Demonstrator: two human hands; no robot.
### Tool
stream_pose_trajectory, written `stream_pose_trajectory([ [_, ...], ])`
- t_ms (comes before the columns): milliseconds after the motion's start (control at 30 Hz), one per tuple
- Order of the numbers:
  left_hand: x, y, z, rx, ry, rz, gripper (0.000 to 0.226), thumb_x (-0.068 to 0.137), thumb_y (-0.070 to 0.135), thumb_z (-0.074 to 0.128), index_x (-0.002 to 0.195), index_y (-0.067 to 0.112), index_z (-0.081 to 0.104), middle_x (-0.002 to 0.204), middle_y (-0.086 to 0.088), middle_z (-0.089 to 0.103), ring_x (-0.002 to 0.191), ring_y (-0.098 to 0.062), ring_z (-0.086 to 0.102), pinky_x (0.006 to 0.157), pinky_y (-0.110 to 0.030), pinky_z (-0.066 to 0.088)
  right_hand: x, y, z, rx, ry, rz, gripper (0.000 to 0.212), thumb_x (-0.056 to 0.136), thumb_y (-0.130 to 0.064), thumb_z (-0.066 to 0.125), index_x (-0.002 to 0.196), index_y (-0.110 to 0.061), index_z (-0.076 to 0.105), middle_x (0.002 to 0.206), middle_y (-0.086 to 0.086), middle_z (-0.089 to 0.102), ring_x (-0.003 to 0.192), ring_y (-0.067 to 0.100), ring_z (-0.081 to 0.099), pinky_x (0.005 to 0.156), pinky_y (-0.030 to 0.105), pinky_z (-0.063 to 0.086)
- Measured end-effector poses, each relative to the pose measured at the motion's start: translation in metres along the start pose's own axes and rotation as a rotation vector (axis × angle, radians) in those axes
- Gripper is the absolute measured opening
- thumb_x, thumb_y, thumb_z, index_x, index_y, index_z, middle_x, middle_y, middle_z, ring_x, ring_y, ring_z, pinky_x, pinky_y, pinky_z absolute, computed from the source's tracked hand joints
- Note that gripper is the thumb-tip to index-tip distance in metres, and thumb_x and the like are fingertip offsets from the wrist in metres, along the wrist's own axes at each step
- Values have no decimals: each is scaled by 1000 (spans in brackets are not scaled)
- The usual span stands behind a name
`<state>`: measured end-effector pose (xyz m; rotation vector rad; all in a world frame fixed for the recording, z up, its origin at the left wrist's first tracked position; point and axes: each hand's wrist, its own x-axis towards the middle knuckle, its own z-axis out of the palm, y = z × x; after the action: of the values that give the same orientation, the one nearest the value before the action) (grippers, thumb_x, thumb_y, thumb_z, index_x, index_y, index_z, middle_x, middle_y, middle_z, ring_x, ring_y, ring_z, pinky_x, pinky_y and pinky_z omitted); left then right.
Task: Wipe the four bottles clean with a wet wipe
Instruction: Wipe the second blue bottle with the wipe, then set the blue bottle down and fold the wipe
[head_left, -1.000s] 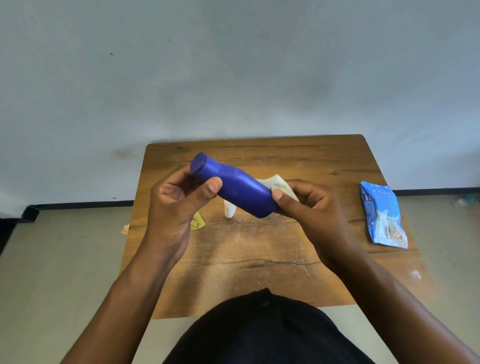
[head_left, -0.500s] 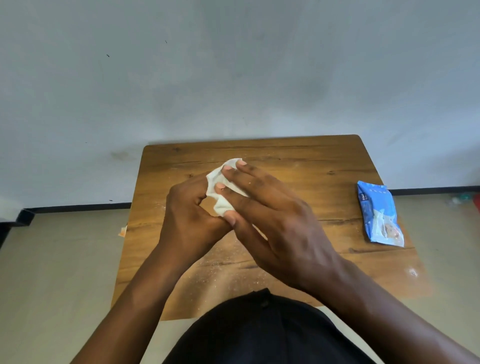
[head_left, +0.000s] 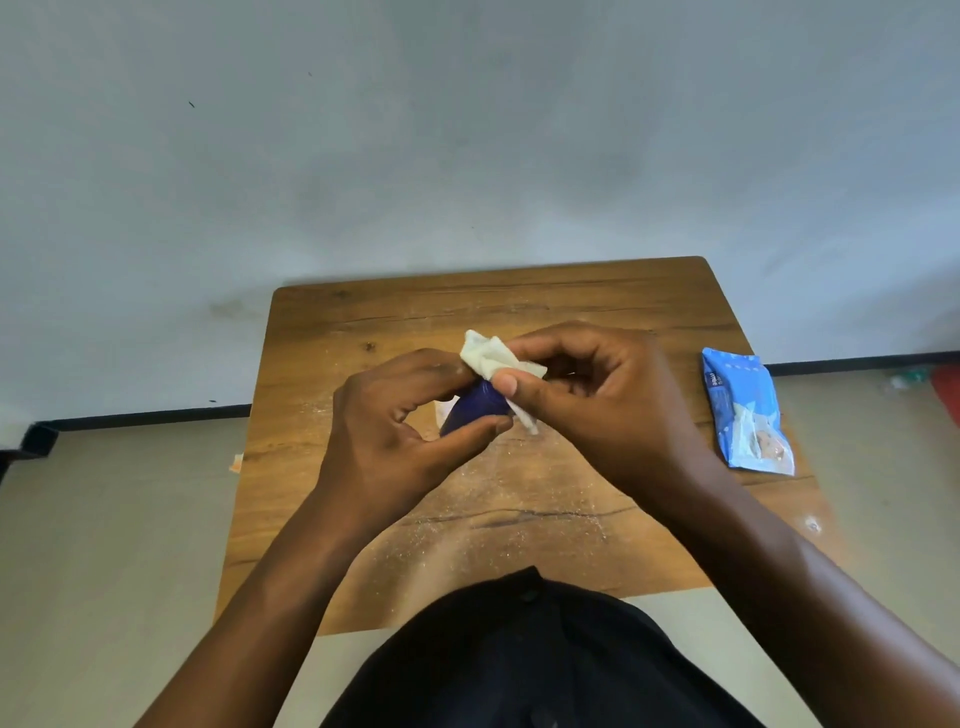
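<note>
A dark blue bottle (head_left: 475, 413) shows only as a small patch between my two hands above the middle of the wooden table (head_left: 597, 301). My left hand (head_left: 400, 441) grips it, fingers over the top and thumb under it. My right hand (head_left: 597, 410) pinches a crumpled white wet wipe (head_left: 493, 356) between thumb and curled fingers and holds it against the bottle's upper end. A pale bit of another object (head_left: 441, 410) peeks out behind my left hand; the other bottles are hidden.
A blue pack of wet wipes (head_left: 745, 410) lies near the table's right edge. White dust speckles the tabletop in front of me. A grey wall stands behind the table, and a beige floor lies on both sides.
One second ago the bottle lay bare and slanted between my hands. Half a second ago my right hand's straight fingers pressed the wipe over it. Now those fingers are curled and pinch the wipe.
</note>
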<state>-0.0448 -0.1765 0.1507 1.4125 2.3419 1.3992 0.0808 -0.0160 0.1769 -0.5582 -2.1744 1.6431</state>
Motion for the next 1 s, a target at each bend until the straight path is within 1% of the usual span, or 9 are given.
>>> stream_pose_trajectory([
  [100,4,1,6,-27,-10,16,37,83,40,84,118,31,73,111,24,70,103,-2,70,80,-12,54,1,3,-1,-29,93,-32,15,90,-21,82,105,-25,80,89,-2,79,74,31,65,61,46,55],
  [233,13,0,15,-111,-3,-34,37,83,30,89,117,23,77,110,14,76,99,-10,73,80,-19,58,9,13,-12,-8,242,37,13,93,-21,80,101,-32,77,88,-11,78,80,23,69,66,35,60],
  [367,35,-3,27,-207,22,-134,35,82,19,89,115,20,77,105,9,78,99,-16,74,81,-24,59,16,26,-36,72,380,125,7,96,-20,77,98,-27,77,88,-2,80,81,19,76,72,41,64],
  [467,59,-3,40,-245,36,-176,34,83,19,88,115,20,75,105,8,77,100,-15,73,81,-26,58,17,35,-54,65,402,160,11,97,-22,75,95,-33,73,88,-8,78,83,12,75,70,30,64],
  [533,77,1,51,-262,54,-174,34,83,20,86,114,22,72,104,10,75,96,-12,72,80,-26,58,18,43,-65,76,408,180,8,96,-21,76,99,-28,75,88,-8,79,81,9,75,67,25,63],
  [667,117,6,78,-217,77,-167,35,83,20,84,115,23,69,101,12,73,88,-7,70,76,-18,56,22,61,-80,95,406,208,11,97,-14,75,105,-21,76,90,-3,79,78,8,75,66,23,63],
  [733,136,-5,99,-152,8,-210,33,81,25,85,109,26,69,98,13,73,84,-5,71,74,-16,56,26,71,-86,108,391,236,14,97,-14,74,102,-27,74,91,-4,79,80,9,76,68,25,64],
  [833,150,-33,137,-57,-148,-301,32,78,26,86,104,28,67,97,15,73,81,-1,72,72,-15,55,32,90,-93,89,364,305,14,97,-16,74,104,-28,75,96,-3,79,88,14,78,76,37,67],
  [1000,153,-75,192,80,-275,-362,30,75,24,85,98,24,66,98,15,73,83,-5,73,81,-36,61,43,117,-105,83,344,366,14,100,-20,70,99,-34,71,96,-6,78,93,15,77,80,41,67],
])
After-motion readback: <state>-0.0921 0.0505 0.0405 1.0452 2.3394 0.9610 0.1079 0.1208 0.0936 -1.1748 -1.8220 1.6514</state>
